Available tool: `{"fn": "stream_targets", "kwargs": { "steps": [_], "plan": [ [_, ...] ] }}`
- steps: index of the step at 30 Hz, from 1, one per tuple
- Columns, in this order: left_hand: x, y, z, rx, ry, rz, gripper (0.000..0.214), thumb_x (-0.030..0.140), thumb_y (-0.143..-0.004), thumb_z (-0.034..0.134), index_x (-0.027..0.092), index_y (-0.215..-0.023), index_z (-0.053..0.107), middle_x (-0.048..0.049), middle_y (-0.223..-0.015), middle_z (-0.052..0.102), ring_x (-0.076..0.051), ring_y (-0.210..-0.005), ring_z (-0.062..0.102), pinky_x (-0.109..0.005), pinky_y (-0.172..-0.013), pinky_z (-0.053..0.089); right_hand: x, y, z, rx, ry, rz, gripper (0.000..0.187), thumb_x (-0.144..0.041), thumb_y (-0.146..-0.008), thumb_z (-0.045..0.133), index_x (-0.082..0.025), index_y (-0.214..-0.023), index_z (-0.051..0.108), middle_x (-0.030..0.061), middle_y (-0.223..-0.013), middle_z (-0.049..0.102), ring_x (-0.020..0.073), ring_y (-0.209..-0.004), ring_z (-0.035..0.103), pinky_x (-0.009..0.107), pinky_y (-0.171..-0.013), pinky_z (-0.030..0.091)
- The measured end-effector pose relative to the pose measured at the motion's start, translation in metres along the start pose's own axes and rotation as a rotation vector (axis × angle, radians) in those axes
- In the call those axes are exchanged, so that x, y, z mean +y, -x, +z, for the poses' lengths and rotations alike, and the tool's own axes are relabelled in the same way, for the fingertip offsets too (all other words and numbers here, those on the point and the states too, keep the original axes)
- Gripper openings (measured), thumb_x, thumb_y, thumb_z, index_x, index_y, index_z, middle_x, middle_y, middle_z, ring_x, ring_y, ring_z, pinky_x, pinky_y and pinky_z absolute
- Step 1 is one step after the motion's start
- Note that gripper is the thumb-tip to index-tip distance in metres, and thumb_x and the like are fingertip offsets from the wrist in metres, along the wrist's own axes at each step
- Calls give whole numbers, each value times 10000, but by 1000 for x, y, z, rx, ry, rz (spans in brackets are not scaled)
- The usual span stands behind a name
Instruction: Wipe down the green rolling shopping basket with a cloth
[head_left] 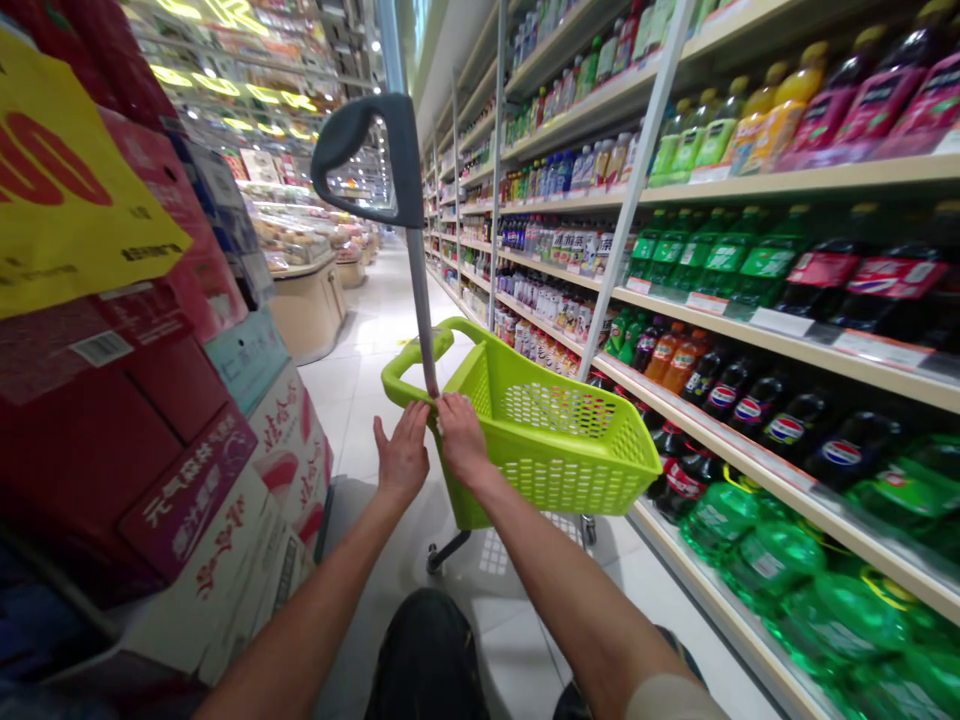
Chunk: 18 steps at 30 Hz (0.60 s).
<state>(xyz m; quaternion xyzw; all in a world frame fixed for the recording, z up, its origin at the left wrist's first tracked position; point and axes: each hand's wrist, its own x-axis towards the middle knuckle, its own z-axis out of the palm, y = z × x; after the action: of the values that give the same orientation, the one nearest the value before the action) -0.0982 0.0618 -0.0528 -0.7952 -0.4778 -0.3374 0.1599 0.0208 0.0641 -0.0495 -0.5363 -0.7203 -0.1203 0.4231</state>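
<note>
Pole foot masked by the right hand; its fingertips' exact hold on the green basket can't be told, nor how firmly the left hand presses there. Basket floor mostly hidden behind the near wall. Right forearm covers part of the undercarriage. Legs and beige sleeve cut by bottom edge. Yellow sign runs off left, its small print blurred. Bottom-shelf green bottles cropped at right; shelf price labels smeared, unreadable. Goods on distant counters too small to identify.
</note>
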Motion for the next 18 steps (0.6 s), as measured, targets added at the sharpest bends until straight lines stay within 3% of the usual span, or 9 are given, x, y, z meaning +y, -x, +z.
{"fn": "stream_targets", "kwargs": {
  "steps": [3, 6, 8, 13, 18],
  "plan": [
    [1, 1, 0, -6, 4, 13, 626, 31, -703, 289, 170, -1314, 301, -82, -1344, 412, -170, -1261, 338, -481, -1070, -66, 23, 20, -8, -3, 38, 44, 444, -16, -765, 363, -95, -1179, 503, 134, -1240, 505, 205, -1215, 382, 412, -1034, 285],
    [9, -2, 4, -35, 11, 56, 598, 34, -737, 270, 171, -1318, 302, -83, -1349, 404, -168, -1272, 318, -484, -1071, -62, 48, 43, -21, 33, 80, 185, 469, 5, -743, 334, -66, -1172, 512, 163, -1220, 517, 216, -1215, 382, 436, -1025, 289],
    [18, -6, 9, -57, 10, 93, 556, 53, -773, 257, 163, -1315, 312, -92, -1359, 387, -173, -1283, 296, -496, -1070, -44, 52, 50, -25, 33, 98, 229, 462, -1, -747, 327, -40, -1168, 513, 183, -1224, 508, 228, -1221, 374, 444, -1025, 285],
    [41, -13, 20, -145, -30, 168, 488, 102, -814, 255, 135, -1289, 365, -111, -1380, 339, -218, -1299, 259, -562, -1048, 51, 49, 52, -29, -40, 93, 165, 444, -44, -782, 341, -68, -1196, 498, 151, -1264, 482, 213, -1232, 361, 413, -1047, 268],
    [55, -15, 20, -164, -73, 129, 496, 78, -801, 249, 91, -1279, 380, -129, -1375, 333, -240, -1294, 267, -585, -1031, 112, 82, 76, -48, -26, 183, 347, 489, 10, -738, 319, -25, -1195, 490, 177, -1259, 480, 220, -1231, 363, 423, -1037, 280]
  ]
}}
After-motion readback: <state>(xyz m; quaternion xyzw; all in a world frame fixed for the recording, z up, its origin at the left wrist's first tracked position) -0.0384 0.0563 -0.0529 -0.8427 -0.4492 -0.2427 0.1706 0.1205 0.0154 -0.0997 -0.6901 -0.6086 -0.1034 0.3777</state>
